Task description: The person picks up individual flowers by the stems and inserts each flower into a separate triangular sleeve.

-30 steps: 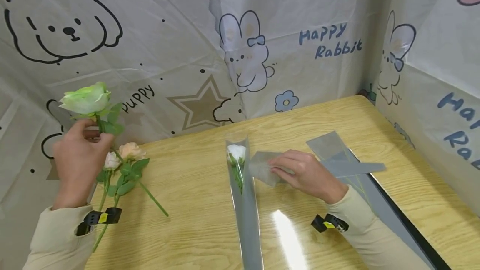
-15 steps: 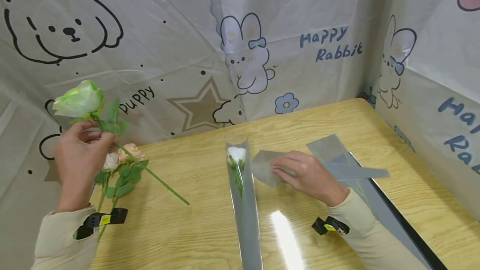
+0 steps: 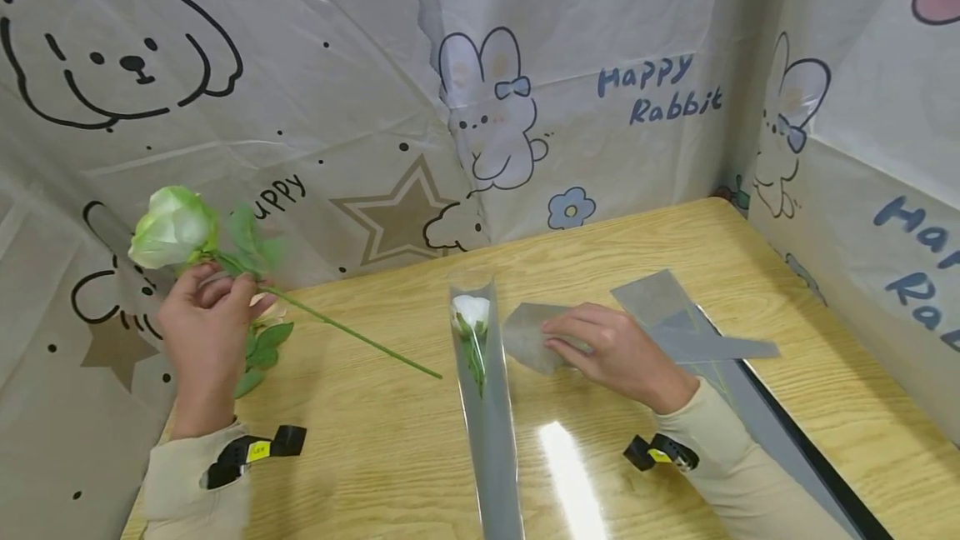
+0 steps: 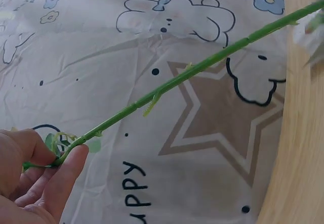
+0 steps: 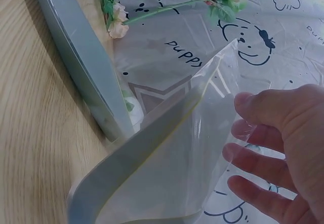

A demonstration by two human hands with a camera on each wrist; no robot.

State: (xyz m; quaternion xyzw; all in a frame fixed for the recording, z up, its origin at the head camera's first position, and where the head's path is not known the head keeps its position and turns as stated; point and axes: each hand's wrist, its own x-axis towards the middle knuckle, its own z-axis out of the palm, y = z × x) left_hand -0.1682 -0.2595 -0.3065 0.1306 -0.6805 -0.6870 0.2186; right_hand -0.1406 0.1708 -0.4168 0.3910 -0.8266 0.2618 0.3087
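Note:
At the left of the head view my left hand (image 3: 206,340) pinches a green-white rose (image 3: 176,227) just below its bloom. The long stem (image 4: 192,71) slants down to the right over the table. Thumb and fingers of my right hand (image 3: 618,352) pinch the edge of a clear-and-grey plastic sleeve (image 5: 152,173), which bulges beside the hand in the right wrist view. Between the hands, a white rose (image 3: 471,311) lies inside a long grey sleeve (image 3: 495,457) on the table.
Behind my left hand lie peach roses, partly hidden, with green leaves (image 3: 264,352) showing. Grey plastic pieces (image 3: 656,294) and a dark-edged sheet lie beneath and beyond my right forearm. A printed cloth (image 3: 360,90) stands along the table's back and sides.
My left hand has moved right and slightly down with the green-white rose, whose stem has swung out toward the wrapped white rose. My right hand has barely moved.

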